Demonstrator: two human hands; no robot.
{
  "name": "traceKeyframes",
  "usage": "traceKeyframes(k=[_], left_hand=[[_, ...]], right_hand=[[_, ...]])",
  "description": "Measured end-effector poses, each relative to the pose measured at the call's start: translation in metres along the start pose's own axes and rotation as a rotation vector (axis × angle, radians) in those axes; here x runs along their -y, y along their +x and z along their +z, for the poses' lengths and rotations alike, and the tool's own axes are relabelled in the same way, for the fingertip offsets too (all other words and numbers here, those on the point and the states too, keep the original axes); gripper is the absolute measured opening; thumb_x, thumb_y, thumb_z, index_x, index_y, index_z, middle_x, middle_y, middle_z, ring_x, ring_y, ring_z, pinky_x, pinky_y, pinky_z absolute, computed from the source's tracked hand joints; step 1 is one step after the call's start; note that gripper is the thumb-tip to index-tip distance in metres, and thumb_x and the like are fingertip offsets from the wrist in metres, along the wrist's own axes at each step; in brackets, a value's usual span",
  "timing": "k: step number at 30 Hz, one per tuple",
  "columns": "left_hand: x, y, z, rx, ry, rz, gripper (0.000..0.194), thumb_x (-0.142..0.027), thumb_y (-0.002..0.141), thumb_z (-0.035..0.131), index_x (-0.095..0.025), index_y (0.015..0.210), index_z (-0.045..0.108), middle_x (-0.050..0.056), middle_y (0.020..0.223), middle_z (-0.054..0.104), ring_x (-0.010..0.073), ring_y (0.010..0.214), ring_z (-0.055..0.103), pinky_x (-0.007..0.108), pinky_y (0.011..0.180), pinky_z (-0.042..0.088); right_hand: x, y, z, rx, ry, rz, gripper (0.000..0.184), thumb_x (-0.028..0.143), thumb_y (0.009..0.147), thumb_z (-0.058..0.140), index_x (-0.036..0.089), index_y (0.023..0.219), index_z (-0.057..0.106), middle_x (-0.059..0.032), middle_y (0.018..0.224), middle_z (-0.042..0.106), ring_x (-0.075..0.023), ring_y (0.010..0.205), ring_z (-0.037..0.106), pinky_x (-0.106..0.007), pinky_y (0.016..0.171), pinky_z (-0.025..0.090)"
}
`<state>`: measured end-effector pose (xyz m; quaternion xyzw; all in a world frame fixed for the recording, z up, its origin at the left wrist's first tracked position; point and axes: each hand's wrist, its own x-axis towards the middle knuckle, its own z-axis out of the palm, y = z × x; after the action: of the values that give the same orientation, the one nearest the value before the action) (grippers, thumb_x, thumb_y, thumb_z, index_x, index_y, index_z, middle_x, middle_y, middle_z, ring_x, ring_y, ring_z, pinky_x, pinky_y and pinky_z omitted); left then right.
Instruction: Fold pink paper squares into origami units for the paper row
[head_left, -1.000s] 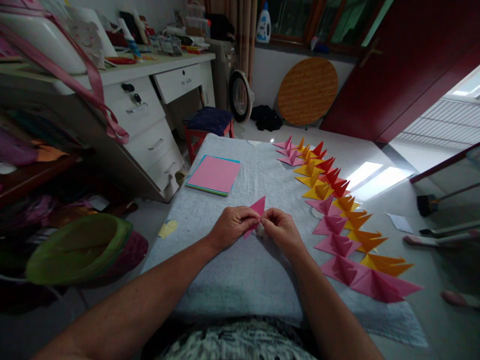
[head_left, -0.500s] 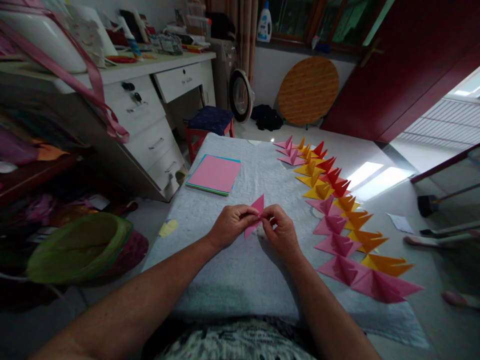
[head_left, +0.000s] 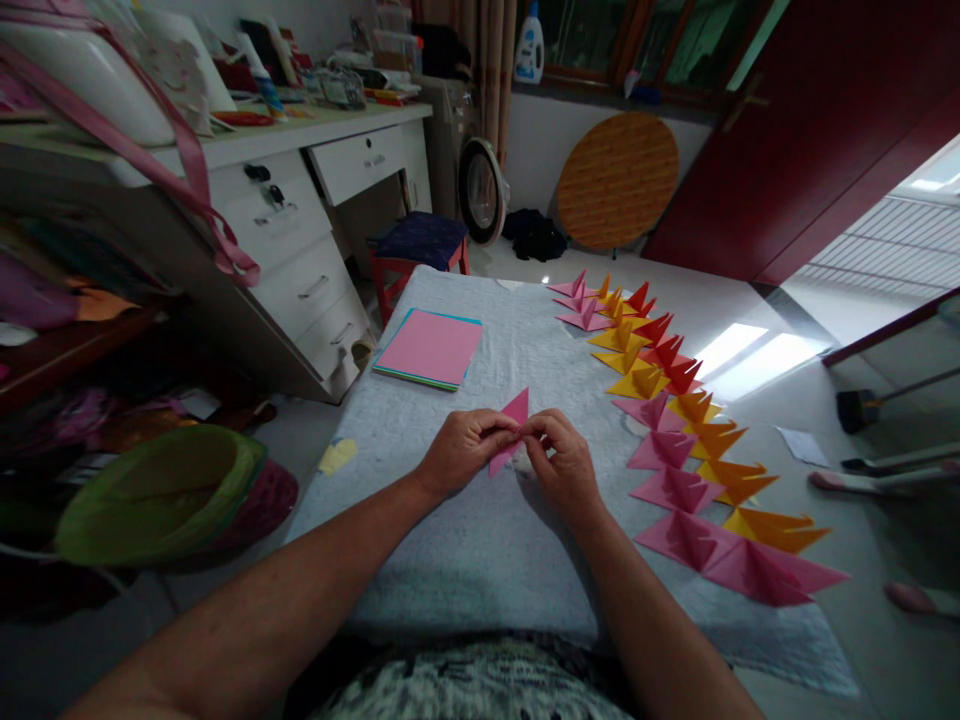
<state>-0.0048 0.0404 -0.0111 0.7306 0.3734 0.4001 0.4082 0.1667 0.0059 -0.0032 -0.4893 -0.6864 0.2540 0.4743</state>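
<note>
Pink paper [head_left: 514,410], likely light and easily creased, is being pinched at its middle by both hands' fingers [head_left: 507,436].

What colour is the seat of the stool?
The stool seat is dark blue, in the head view.

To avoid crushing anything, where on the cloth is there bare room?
Bare cloth lies between the paper stack and the folded birds, and nearer, between left forearm and right forearm. The right side is crowded with those birds.
</note>
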Motion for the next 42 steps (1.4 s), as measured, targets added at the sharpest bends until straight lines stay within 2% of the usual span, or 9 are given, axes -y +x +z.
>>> traceKeyframes(k=[16, 25, 31, 42], left_hand=[[-0.0025, -0.0011, -0.0013, 0.033, 0.012, 0.030, 0.011, -0.024, 0.090, 0.068, -0.018, 0.092, 0.077, 0.004, 0.089, 0.078, 0.0159, 0.081, 0.071, 0.025, 0.078, 0.053], [-0.0032, -0.0008, -0.0009, 0.010, 0.004, 0.019, 0.010, -0.023, 0.089, 0.069, -0.017, 0.090, 0.077, 0.004, 0.087, 0.077, 0.0157, 0.080, 0.071, 0.025, 0.077, 0.052], [-0.0034, -0.0007, -0.0006, 0.011, -0.010, 0.013, 0.010, -0.023, 0.089, 0.069, -0.017, 0.088, 0.077, 0.003, 0.084, 0.077, 0.0146, 0.076, 0.070, 0.025, 0.074, 0.051], [-0.0039, -0.0013, -0.0001, 0.025, -0.018, 0.008, 0.011, -0.023, 0.090, 0.068, -0.018, 0.091, 0.077, 0.003, 0.086, 0.077, 0.0145, 0.078, 0.070, 0.024, 0.075, 0.051]], right_hand=[[-0.0026, -0.0019, 0.0037, -0.052, -0.101, -0.171, 0.015, 0.008, 0.084, 0.051, 0.022, 0.082, 0.058, -0.0025, 0.080, 0.059, -0.0154, 0.073, 0.057, -0.027, 0.068, 0.048], [-0.0082, -0.0037, 0.0060, -0.093, -0.059, -0.038, 0.011, 0.015, 0.083, 0.057, 0.022, 0.091, 0.054, 0.0001, 0.079, 0.057, -0.0138, 0.068, 0.055, -0.026, 0.063, 0.047], [-0.0051, -0.0022, 0.0033, -0.055, -0.043, -0.111, 0.013, 0.010, 0.083, 0.053, 0.022, 0.083, 0.056, -0.0020, 0.085, 0.057, -0.0147, 0.074, 0.055, -0.025, 0.061, 0.046], [-0.0037, -0.0031, 0.0031, -0.042, -0.083, -0.126, 0.016, 0.009, 0.084, 0.052, 0.022, 0.083, 0.062, -0.0031, 0.087, 0.054, -0.0154, 0.077, 0.054, -0.026, 0.062, 0.044]])
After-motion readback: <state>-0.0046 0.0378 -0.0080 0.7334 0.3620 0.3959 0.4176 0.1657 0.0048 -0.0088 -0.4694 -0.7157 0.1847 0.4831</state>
